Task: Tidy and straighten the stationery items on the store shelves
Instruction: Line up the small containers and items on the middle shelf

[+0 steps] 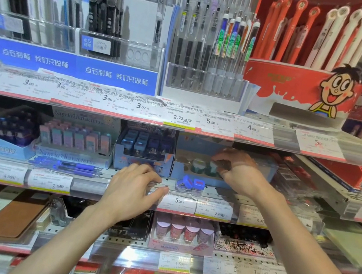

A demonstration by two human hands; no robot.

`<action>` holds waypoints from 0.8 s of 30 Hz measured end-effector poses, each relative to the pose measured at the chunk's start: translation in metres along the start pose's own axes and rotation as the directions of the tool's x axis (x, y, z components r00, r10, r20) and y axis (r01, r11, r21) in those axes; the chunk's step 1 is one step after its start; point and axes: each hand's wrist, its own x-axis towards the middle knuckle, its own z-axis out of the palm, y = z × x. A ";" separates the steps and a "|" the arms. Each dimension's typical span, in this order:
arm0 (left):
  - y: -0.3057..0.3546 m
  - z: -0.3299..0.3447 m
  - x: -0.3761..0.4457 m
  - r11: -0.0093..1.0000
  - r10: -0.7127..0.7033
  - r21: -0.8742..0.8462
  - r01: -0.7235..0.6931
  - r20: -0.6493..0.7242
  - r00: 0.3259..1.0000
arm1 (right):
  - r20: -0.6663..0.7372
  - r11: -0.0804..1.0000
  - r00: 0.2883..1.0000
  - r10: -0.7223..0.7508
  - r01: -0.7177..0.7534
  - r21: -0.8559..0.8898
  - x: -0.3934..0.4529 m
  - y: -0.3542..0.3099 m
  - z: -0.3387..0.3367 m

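Note:
My right hand [237, 169] reaches into a light blue display box [200, 143] on the middle shelf, with its fingers closed on a small green-and-white item [213, 167] standing in one of the box's round holes. A second green item [198, 166] stands beside it. My left hand [133, 191] rests spread over the shelf's front edge [86, 187], below a dark blue box of small sharpeners [145, 147], holding nothing. Two loose blue-capped clear items [191, 184] lie on the shelf between my hands.
Loose blue pens [66, 166] lie in front of a pastel eraser box [75, 139]. The upper shelf holds pen racks [79, 26] and a red cartoon pen tub [301, 89]. Below sit pink cups [184, 229] and notebooks [9, 214]. Price tags line every shelf edge.

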 end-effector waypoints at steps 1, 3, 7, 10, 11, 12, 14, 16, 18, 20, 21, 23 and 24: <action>-0.001 0.000 0.000 1.000 0.000 0.003 0.000 -0.001 1.000 | 0.016 1.000 1.000 0.000 0.000 0.008 0.000 0.000 0.001; -0.001 0.001 -0.001 1.000 0.002 0.001 -0.002 -0.006 1.000 | 0.025 1.000 1.000 -0.003 0.003 0.023 -0.001 0.000 0.002; -0.001 0.001 0.000 1.000 0.001 0.001 -0.001 -0.013 1.000 | 0.033 1.000 0.999 0.000 0.000 -0.009 -0.001 0.002 0.003; -0.001 0.002 0.000 1.000 0.005 0.004 -0.005 -0.014 1.000 | 0.022 0.999 1.000 -0.014 0.015 -0.043 -0.004 0.001 0.008; -0.001 0.002 0.000 1.000 0.006 0.009 -0.006 -0.013 1.000 | 0.006 0.998 1.000 -0.025 0.025 -0.049 -0.006 0.001 0.010; -0.002 0.002 0.000 1.000 0.008 0.012 -0.008 -0.014 1.000 | -0.012 0.998 0.999 -0.036 0.035 -0.052 -0.007 0.001 0.012; -0.001 0.002 -0.001 1.000 0.009 0.009 -0.009 -0.020 1.000 | -0.036 0.997 0.998 -0.047 0.045 -0.055 -0.010 0.000 0.014; -0.001 0.002 -0.001 1.000 0.014 0.001 -0.014 -0.025 1.000 | -0.046 0.997 0.998 -0.046 0.043 -0.059 -0.014 -0.002 0.015; -0.001 0.001 -0.001 0.999 0.032 -0.005 -0.032 -0.031 0.999 | -0.070 0.996 0.996 -0.051 0.045 -0.077 -0.019 -0.004 0.015; -0.003 0.001 -0.003 0.999 0.053 -0.009 -0.054 -0.054 0.997 | -0.116 0.997 0.992 -0.048 0.040 -0.069 -0.023 -0.008 0.015; -0.004 0.001 -0.004 0.998 0.063 -0.005 -0.064 -0.073 0.995 | -0.132 0.998 0.990 -0.043 0.037 -0.047 -0.024 -0.012 0.013; -0.010 0.001 -0.008 0.997 0.081 0.020 -0.079 -0.111 0.990 | -0.116 0.999 0.992 -0.052 0.053 0.000 -0.027 -0.021 0.009; -0.013 0.000 -0.010 0.996 0.087 0.033 -0.084 -0.126 0.988 | -0.083 0.997 0.994 -0.065 0.067 0.022 -0.028 -0.027 0.008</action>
